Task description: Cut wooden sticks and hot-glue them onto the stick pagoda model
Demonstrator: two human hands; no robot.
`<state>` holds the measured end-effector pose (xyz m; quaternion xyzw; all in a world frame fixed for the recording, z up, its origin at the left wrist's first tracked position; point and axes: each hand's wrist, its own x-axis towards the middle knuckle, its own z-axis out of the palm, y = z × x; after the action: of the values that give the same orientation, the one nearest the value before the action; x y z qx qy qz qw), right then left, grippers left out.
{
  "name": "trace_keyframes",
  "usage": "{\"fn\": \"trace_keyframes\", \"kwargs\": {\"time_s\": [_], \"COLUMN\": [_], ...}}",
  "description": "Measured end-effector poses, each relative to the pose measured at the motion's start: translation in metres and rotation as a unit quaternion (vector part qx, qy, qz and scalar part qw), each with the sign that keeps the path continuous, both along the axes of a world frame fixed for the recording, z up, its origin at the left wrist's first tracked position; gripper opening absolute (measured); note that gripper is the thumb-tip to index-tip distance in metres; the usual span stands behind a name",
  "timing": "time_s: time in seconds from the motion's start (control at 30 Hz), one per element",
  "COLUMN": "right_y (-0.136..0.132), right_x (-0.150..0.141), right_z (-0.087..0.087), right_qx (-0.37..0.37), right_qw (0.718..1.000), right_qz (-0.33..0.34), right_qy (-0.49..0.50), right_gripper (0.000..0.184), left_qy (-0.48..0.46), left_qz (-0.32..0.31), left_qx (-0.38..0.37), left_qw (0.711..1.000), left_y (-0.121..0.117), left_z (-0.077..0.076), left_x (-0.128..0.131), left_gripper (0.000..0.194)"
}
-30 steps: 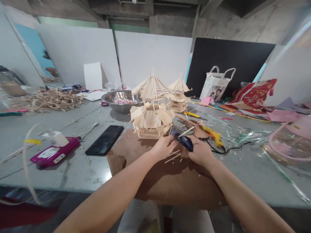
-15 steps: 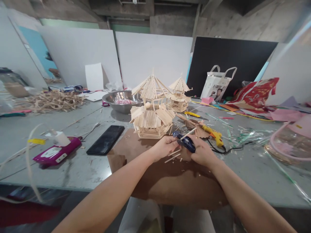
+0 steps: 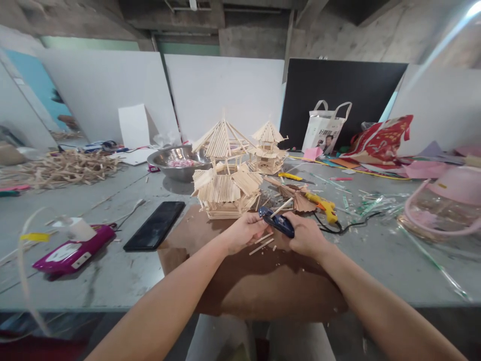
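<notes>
My right hand [image 3: 307,234] is closed around a dark blue hand cutter [image 3: 284,226], its front end pointing left toward my other hand. Pinched in the fingers of my left hand [image 3: 240,233] is a thin wooden stick [image 3: 283,206], which lies across the cutter's front end and slants up to the right. Fingers hide the stick's lower end. Below the hands, short cut stick pieces [image 3: 262,246] are scattered on a brown board [image 3: 270,293]. Just behind the hands stands a pavilion model of wooden sticks [image 3: 226,188], tiered and with a pointed roof.
A smaller stick pavilion [image 3: 268,150] and a metal bowl [image 3: 169,172] stand farther back. To the left are a black phone [image 3: 155,226], a purple power strip [image 3: 75,253] and a stick pile [image 3: 67,168]. A yellow glue gun [image 3: 326,206] with its cord lies right.
The camera view has turned slightly, shifting everything left. Both hands keep the stick and the cutter together, with the stick's slant changing only a little.
</notes>
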<state>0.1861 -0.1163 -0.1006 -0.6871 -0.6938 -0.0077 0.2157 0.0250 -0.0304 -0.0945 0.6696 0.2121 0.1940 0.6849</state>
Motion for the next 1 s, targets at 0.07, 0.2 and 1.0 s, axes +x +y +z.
{"fn": "trace_keyframes", "kwargs": {"time_s": [0.07, 0.2, 1.0], "right_y": [0.0, 0.003, 0.009], "right_x": [-0.001, -0.002, 0.008], "right_z": [0.001, -0.001, -0.01], "right_qx": [-0.011, -0.011, 0.059], "right_qw": [1.0, 0.999, 0.978], "right_qz": [-0.018, -0.048, 0.122], "right_qy": [-0.003, -0.003, 0.161], "right_gripper": [0.032, 0.036, 0.058], "left_qy": [0.0, -0.011, -0.046], "left_qz": [0.026, 0.096, -0.104], "left_qx": [0.056, 0.258, -0.156], "left_qw": [0.998, 0.961, 0.981], "left_y": [0.0, 0.001, -0.001], "left_z": [-0.002, -0.006, -0.006], "left_x": [0.002, 0.007, 0.003], "left_gripper": [0.035, 0.029, 0.027]}}
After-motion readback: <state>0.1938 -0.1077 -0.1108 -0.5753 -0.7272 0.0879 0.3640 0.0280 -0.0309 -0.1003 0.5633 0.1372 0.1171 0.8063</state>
